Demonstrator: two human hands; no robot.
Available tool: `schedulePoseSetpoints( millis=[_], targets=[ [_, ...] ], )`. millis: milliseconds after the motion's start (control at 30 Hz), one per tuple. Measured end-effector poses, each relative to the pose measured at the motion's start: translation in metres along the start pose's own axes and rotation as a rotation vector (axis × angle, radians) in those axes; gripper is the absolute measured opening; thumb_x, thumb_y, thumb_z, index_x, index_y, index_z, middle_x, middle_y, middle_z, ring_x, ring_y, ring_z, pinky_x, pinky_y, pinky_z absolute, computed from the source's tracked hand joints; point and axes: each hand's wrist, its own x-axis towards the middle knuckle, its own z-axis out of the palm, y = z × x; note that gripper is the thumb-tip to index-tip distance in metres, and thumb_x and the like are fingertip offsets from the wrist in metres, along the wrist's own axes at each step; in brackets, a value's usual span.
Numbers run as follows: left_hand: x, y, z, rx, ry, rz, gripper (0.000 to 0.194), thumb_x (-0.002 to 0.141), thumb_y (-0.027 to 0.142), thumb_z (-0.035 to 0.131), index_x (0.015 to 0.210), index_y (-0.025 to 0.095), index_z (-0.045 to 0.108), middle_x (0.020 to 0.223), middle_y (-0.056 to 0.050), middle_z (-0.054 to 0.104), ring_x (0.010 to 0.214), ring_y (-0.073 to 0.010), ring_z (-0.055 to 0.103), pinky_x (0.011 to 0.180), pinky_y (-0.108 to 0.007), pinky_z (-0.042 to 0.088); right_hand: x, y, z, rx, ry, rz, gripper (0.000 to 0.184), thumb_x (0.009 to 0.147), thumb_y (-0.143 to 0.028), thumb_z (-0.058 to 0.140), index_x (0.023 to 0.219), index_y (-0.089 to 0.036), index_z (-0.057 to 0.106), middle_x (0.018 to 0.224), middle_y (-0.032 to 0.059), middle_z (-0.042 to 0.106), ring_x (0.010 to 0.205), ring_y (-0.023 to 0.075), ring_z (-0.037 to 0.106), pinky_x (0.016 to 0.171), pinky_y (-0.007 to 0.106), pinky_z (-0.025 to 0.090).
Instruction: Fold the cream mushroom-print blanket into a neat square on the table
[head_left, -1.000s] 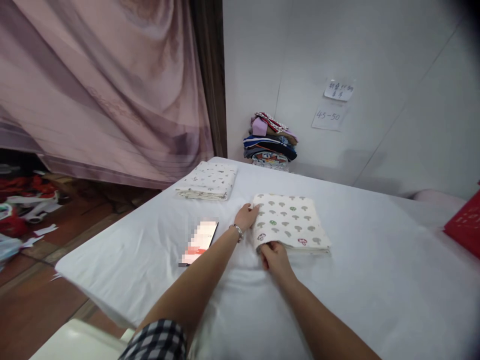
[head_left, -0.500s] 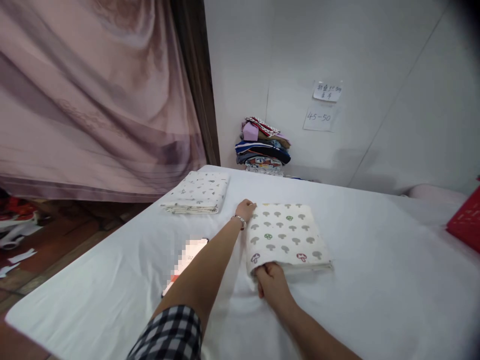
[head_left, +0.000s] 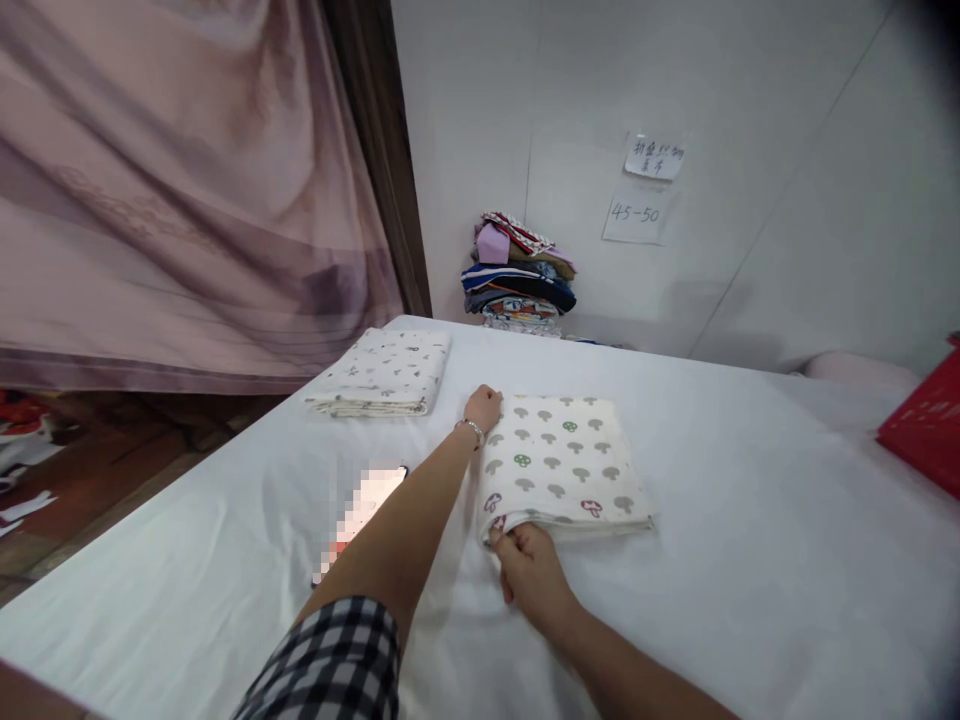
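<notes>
A white folded cloth (head_left: 562, 450) printed with grey, green and red mushrooms lies flat in front of me. My left hand (head_left: 484, 408), with a bracelet at its wrist, is closed on the cloth's far left corner. At the near left corner my right hand (head_left: 531, 568) pinches the edge, its fingertips partly tucked under the top layer. A little of the cloth's underside turns up there. Left of the cloth, a second folded white cloth (head_left: 394, 370) with small dark prints rests near the table's far left edge.
A lit phone (head_left: 367, 510) lies left of my left forearm on the white-covered table (head_left: 720, 580). Behind the table stands a pile of folded fabrics (head_left: 517, 275) against the wall. A red object (head_left: 926, 420) is at the right edge, and a pink curtain (head_left: 172, 200) hangs left.
My right hand has slid slightly along the near edge to the cloth's left corner and now pinches it. My left hand keeps its grip at the far corner. The view has shifted slightly.
</notes>
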Motion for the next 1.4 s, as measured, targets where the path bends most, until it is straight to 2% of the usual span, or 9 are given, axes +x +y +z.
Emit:
schedulePoseSetpoints(
  millis=[167, 267, 400, 633, 767, 867, 1033, 1133, 1400],
  targets=[
    [-0.019, 0.0, -0.006, -0.025, -0.05, 0.071, 0.032, 0.085, 0.039, 0.046, 0.108, 0.02, 0.057, 0.115, -0.008, 0.062, 0.105, -0.0191, 0.056, 0.092, -0.03, 0.041, 0.001, -0.003, -0.001, -0.004, -0.056, 0.018, 0.042, 0.081, -0.038, 0.044, 0.043, -0.02, 0.041, 0.03, -0.0043, 0.039, 0.03, 0.007, 0.035, 0.038, 0.021, 0.026],
    [-0.041, -0.001, -0.01, -0.004, -0.065, 0.175, 0.05, 0.084, 0.044, 0.047, 0.128, 0.018, 0.044, 0.142, -0.01, 0.038, 0.13, -0.0211, 0.035, 0.106, -0.033, 0.029, 0.001, -0.005, -0.003, -0.002, -0.058, 0.02, 0.044, 0.081, -0.037, 0.045, 0.041, -0.02, 0.041, 0.03, -0.0039, 0.04, 0.03, 0.0067, 0.035, 0.038, 0.021, 0.026],
    [-0.082, -0.003, -0.019, 0.076, -0.145, 0.323, 0.061, 0.084, 0.049, 0.046, 0.134, 0.016, 0.038, 0.151, -0.011, 0.017, 0.139, -0.0232, 0.012, 0.113, -0.038, 0.015, 0.002, -0.003, -0.004, 0.045, -0.06, 0.004, 0.04, 0.08, -0.039, 0.047, 0.045, -0.02, 0.043, 0.034, -0.0044, 0.043, 0.033, 0.0073, 0.039, 0.04, 0.021, 0.03],
    [-0.152, -0.011, -0.04, 0.116, -0.281, 0.378, 0.048, 0.086, 0.042, 0.043, 0.127, 0.019, 0.049, 0.15, -0.007, 0.023, 0.139, -0.0213, 0.013, 0.113, -0.039, 0.016, 0.002, 0.001, -0.007, -0.006, -0.075, -0.04, 0.033, 0.081, -0.039, 0.046, 0.054, -0.019, 0.044, 0.038, -0.0045, 0.047, 0.034, 0.0074, 0.042, 0.04, 0.021, 0.031],
    [-0.179, -0.023, -0.045, 0.038, -0.219, 0.416, 0.042, 0.089, 0.039, 0.036, 0.122, 0.021, 0.054, 0.148, -0.003, 0.029, 0.138, -0.018, 0.018, 0.113, -0.035, 0.02, -0.005, -0.004, -0.015, -0.126, -0.158, -0.106, 0.02, 0.08, -0.032, 0.047, 0.065, -0.019, 0.05, 0.048, -0.004, 0.054, 0.039, 0.0093, 0.048, 0.044, 0.021, 0.035],
    [-0.194, -0.03, -0.044, 0.018, -0.136, 0.466, 0.039, 0.09, 0.038, 0.035, 0.121, 0.023, 0.055, 0.144, -0.002, 0.036, 0.136, -0.0166, 0.023, 0.112, -0.036, 0.024, -0.013, -0.012, -0.032, -0.36, -0.112, -0.288, 0.016, 0.079, -0.024, 0.045, 0.077, -0.019, 0.059, 0.056, -0.0035, 0.058, 0.049, 0.0111, 0.051, 0.054, 0.023, 0.04],
    [-0.207, -0.035, -0.038, 0.149, 0.021, 0.648, 0.044, 0.08, 0.036, 0.057, 0.121, 0.022, 0.053, 0.139, -0.006, 0.043, 0.132, -0.0213, 0.032, 0.11, -0.04, 0.031, -0.025, -0.019, -0.079, -0.702, 0.279, -0.527, 0.032, 0.085, -0.026, 0.038, 0.107, -0.023, 0.062, 0.094, 0.0037, 0.066, 0.084, 0.0183, 0.058, 0.076, 0.03, 0.043],
    [-0.207, -0.037, -0.034, 0.221, 0.097, 0.688, 0.038, 0.08, 0.022, 0.052, 0.118, 0.021, 0.055, 0.133, -0.006, 0.049, 0.127, -0.0198, 0.039, 0.108, -0.038, 0.035, -0.03, -0.01, -0.11, -0.905, 0.356, -0.608, 0.036, 0.084, -0.024, 0.04, 0.115, -0.021, 0.059, 0.111, 0.0069, 0.061, 0.104, 0.0214, 0.051, 0.089, 0.034, 0.039],
    [-0.208, -0.037, -0.029, 0.445, 0.017, 0.647, 0.049, 0.073, 0.003, 0.042, 0.115, 0.024, 0.058, 0.133, -0.001, 0.05, 0.13, -0.0187, 0.035, 0.106, -0.036, 0.038, -0.024, 0.02, -0.171, -1.16, 0.395, -0.508, 0.038, 0.089, -0.017, 0.034, 0.117, -0.027, 0.058, 0.127, 0.0019, 0.055, 0.122, 0.0209, 0.04, 0.103, 0.045, 0.019]
  ],
)
